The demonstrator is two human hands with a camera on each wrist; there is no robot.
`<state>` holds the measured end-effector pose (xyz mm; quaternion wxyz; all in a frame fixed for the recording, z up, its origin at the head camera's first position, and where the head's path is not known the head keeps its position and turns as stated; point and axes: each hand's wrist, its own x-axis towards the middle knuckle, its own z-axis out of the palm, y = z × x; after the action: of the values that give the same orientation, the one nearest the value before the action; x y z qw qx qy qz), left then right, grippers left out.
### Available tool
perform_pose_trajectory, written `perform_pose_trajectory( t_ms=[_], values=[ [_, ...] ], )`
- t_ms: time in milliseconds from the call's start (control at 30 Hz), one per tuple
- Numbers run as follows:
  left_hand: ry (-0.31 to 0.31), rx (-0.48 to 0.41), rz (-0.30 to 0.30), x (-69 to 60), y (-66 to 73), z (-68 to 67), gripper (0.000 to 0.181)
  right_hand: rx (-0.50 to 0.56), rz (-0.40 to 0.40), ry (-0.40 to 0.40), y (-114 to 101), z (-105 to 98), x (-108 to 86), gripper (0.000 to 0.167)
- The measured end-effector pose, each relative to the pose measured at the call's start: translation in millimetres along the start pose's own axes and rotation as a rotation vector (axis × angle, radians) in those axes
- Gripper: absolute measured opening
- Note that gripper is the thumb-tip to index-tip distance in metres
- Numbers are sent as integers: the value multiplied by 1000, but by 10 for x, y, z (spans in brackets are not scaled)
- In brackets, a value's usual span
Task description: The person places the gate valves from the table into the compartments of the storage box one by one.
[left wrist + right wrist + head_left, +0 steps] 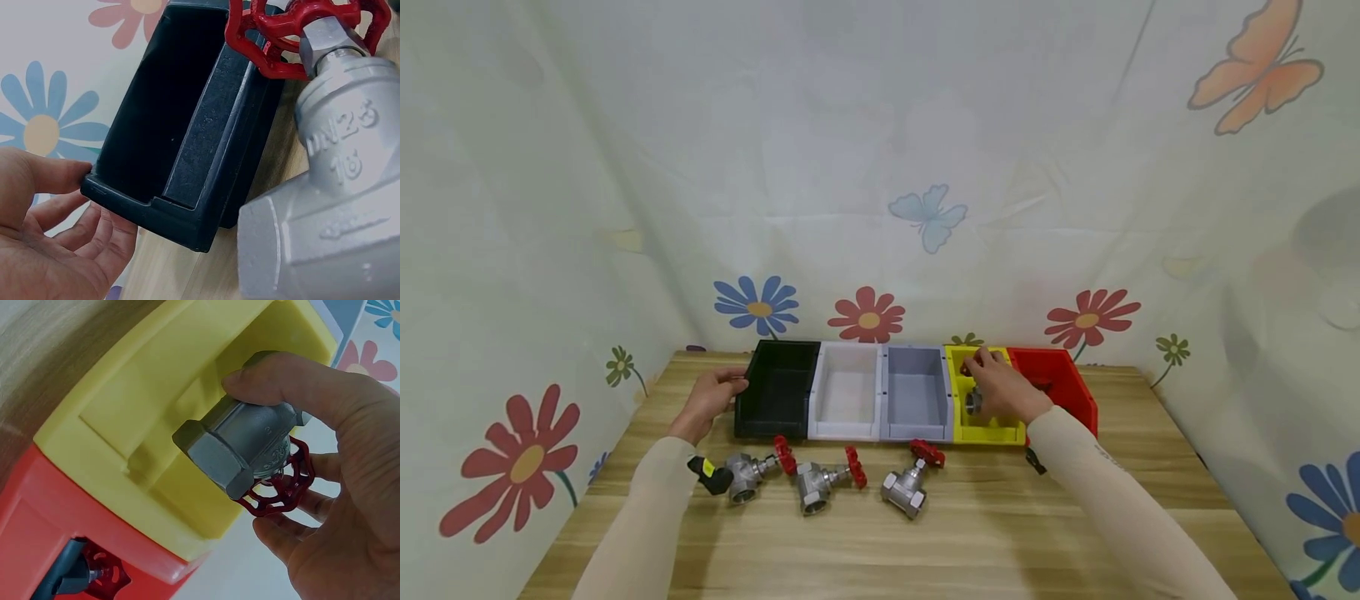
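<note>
My right hand [1000,387] grips a metal valve [973,402] over the yellow bin [988,435]. In the right wrist view the thumb presses the body of the valve [240,440], and the fingers lie round its red handwheel. At the far left, my left hand [709,402] holds the side wall of the black bin [771,429]. The left wrist view has the left hand [69,219] with its thumb on the rim of the black bin [150,215] and the other fingers curled below the edge.
Three valves with red handwheels [745,477] [812,487] [905,490] lie on the wooden table [865,558] before the bins. Between black and yellow stand a white bin [844,431] and a grey bin [915,432]. The red bin [1087,408] at the right holds a red-wheeled valve [75,575].
</note>
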<state>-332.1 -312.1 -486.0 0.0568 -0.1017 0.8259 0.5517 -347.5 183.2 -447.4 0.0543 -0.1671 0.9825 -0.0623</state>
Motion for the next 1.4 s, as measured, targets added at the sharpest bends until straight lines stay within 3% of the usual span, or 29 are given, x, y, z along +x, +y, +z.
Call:
perform_pose_trajectory(
  t_ms=[267, 567, 933, 1400],
  values=[
    [-8, 0, 14, 7, -3, 3, 47, -10, 20, -18, -26, 62, 56, 98],
    [-4, -19, -1, 20, -49, 1, 46, -11, 8, -21, -42, 113, 98, 99],
    [7, -14, 8, 12, -27, 8, 46, 19, 58, -69, -41, 131, 154, 102],
    [16, 0, 13, 5, -21, 5, 45, -2, 36, -69, -3, 194, 195, 94]
  ],
)
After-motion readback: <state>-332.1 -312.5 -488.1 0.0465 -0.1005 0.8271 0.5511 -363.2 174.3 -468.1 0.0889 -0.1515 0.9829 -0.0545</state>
